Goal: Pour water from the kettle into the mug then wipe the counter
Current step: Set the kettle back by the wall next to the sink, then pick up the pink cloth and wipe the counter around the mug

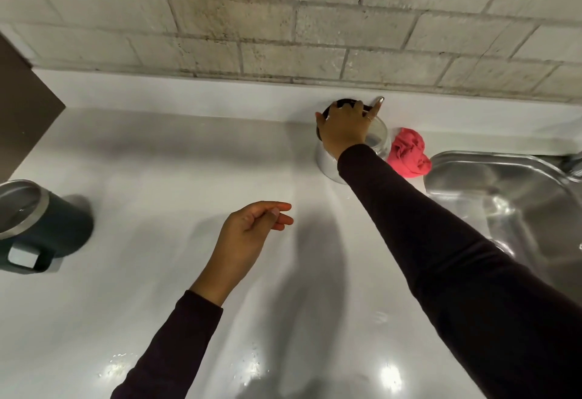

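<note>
A steel kettle (327,162) with a black handle stands on the white counter (157,153) at the back, close to the wall. My right hand (345,127) lies over its top with fingers wrapped on the handle and one finger pointing up. A dark green mug (53,228) with a steel rim sits at the left edge, handle toward me. My left hand (248,234) hovers above the middle of the counter, fingers loosely curled, holding nothing. A crumpled pink cloth (409,153) lies just right of the kettle.
A steel sink (504,197) is set into the counter on the right, with part of a tap at the far right edge. A brick-tile wall runs along the back. A dark panel stands at the far left. Small water drops glint on the near counter.
</note>
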Tool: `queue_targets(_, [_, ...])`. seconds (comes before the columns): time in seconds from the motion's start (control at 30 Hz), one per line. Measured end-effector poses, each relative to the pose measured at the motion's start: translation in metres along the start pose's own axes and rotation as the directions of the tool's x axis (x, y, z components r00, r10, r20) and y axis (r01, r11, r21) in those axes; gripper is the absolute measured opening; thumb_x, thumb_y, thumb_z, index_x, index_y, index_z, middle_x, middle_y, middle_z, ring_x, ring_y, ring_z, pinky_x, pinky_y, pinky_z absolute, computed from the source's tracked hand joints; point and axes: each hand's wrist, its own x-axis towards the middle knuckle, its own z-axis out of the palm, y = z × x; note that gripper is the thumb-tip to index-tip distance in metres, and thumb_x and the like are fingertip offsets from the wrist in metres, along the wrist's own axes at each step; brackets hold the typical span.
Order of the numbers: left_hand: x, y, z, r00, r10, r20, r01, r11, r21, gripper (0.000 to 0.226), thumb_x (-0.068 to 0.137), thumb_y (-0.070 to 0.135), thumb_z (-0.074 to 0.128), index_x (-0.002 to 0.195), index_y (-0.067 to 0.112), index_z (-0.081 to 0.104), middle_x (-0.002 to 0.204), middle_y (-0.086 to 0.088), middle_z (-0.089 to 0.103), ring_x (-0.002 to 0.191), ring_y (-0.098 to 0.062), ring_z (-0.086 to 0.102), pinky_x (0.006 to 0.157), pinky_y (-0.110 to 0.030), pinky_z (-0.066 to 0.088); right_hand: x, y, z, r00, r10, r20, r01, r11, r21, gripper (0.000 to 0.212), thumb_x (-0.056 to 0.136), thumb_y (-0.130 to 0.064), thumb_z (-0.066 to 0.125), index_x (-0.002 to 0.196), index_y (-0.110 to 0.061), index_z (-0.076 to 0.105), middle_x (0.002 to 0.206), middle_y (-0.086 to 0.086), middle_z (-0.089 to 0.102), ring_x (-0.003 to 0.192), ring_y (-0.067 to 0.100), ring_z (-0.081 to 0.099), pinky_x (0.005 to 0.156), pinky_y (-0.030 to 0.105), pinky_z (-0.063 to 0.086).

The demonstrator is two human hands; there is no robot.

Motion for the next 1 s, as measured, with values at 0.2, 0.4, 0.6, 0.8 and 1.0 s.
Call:
queue_targets(0.2, [0.004,-0.002,0.002,0.999,0.032,0.001,-0.032,0.999,-0.015,0.027,0.093,0.018,0.048,0.09,0.031,0.07,0.079,0.013,0.076,0.079,-0.008,0.07,0.08,-0.017,0.052,-0.013,0.058,0.004,0.955,0.129,-0.268,0.005,0.893,0.45,0.041,0.092,-0.018,0.038,0.131,-0.017,0.051,0.139,0.008,0.048,0.129,0.031,0.04,0.112,0.051,0.022])
queue_targets(0.4, [0.007,0.0,0.022,0.998,0.018,0.058,-0.019,1.0,0.004,0.028,0.093,0.015,0.047,0.089,0.031,0.07,0.076,0.016,0.075,0.076,-0.005,0.07,0.075,-0.012,0.05,-0.035,0.135,0.035,0.938,0.345,-0.029,-0.299,0.851,0.43,0.033,0.086,-0.023,0.048,0.115,-0.012,0.058,0.116,0.016,0.06,0.108,0.038,0.055,0.09,0.041,0.045])
queue_targets(0.6, [0.006,0.003,0.039,0.995,-0.007,0.099,0.004,1.0,0.03,0.028,0.093,0.017,0.047,0.088,0.034,0.07,0.076,0.013,0.075,0.077,-0.006,0.069,0.081,-0.018,0.051,-0.043,0.162,0.061,0.979,0.199,0.049,-0.205,0.936,0.285,0.034,0.082,0.002,0.047,0.111,-0.003,0.065,0.126,0.02,0.053,0.103,0.041,0.057,0.088,0.045,0.048])
queue_targets(0.8, [-0.003,0.006,0.042,0.995,0.003,0.098,-0.005,1.0,0.024,0.028,0.093,0.016,0.047,0.09,0.032,0.07,0.082,0.008,0.074,0.077,-0.006,0.069,0.081,-0.019,0.051,-0.047,0.164,0.042,0.974,0.227,0.011,-0.216,0.912,0.348,0.024,0.088,-0.004,0.046,0.098,0.002,0.068,0.113,0.022,0.058,0.097,0.041,0.06,0.088,0.044,0.048])
queue_targets(1.0, [-0.015,0.008,0.02,0.999,0.023,0.037,-0.021,0.999,-0.031,0.026,0.093,0.015,0.047,0.092,0.026,0.071,0.08,0.008,0.075,0.076,-0.004,0.069,0.07,-0.008,0.047,-0.106,0.123,-0.004,0.976,0.174,-0.132,-0.108,0.911,0.398,0.025,0.086,-0.01,0.048,0.104,-0.006,0.065,0.119,0.022,0.056,0.109,0.041,0.052,0.099,0.051,0.034])
